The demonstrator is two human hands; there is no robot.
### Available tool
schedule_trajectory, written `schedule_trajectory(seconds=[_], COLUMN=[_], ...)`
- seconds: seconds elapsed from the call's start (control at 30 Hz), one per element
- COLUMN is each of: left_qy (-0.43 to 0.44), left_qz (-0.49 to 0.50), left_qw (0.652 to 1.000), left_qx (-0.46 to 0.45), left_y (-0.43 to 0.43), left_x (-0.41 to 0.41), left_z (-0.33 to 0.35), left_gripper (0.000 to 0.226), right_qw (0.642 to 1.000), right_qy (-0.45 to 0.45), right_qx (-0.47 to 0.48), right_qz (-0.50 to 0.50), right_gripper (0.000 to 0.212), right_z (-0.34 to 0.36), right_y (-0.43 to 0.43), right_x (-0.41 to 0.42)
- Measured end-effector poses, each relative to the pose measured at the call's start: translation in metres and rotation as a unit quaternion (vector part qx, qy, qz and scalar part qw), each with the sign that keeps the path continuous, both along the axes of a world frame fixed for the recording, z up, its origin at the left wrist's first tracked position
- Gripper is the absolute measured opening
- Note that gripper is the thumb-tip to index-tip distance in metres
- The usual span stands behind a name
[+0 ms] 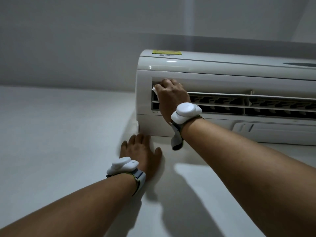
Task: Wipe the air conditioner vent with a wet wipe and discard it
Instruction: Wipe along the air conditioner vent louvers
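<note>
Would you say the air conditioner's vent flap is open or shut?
Open: dark fins show behind the vent slats beside the right hand.

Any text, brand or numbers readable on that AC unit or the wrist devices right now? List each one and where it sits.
Nothing can be read in this view.
Yellow-green sticker on top of the white wall-mounted air conditioner: printed, too blurred to read.
Small grey logo line just below the sticker: too small to read.
White wrist devices: no legible marking.

dim room | soft arm shadows on wall (51, 125) | wide-angle bending | slight blur
</note>
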State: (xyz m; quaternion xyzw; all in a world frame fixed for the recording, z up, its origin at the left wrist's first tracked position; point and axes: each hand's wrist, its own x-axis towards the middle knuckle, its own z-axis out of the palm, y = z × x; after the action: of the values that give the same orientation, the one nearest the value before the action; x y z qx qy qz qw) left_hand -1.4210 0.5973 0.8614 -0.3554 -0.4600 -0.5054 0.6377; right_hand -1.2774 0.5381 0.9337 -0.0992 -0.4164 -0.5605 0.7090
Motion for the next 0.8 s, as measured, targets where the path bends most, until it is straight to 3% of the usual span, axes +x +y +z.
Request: schedule_trajectory(seconds=[0.33,0.63,0.8], left_qy=[-0.032,-0.189,-0.178], left_qz=[0.038,0.052,0.039], left_qw=[0.998,0.981,0.983], left_qx=[-0.024,-0.008,0.010], left_y=[0.000,0.022,0.027], left_x=[0.009,0.034,0.042], left_z=[-0.002,0.014,0.014], left_gripper=[0.054,0.045,0.045], right_qw=[0.998,1.000,0.999], right_qy=[-0.034,-0.002,0.010], right_qx=[0.021,0.003,-0.019], right_qz=[-0.040,-0.010,-0.025], right_gripper=[0.033,0.034,0.042], right_z=[-0.002,-0.007,-0.013], right_y=[0.025,0.063,0.087], right_x=[0.052,0.116,0.172])
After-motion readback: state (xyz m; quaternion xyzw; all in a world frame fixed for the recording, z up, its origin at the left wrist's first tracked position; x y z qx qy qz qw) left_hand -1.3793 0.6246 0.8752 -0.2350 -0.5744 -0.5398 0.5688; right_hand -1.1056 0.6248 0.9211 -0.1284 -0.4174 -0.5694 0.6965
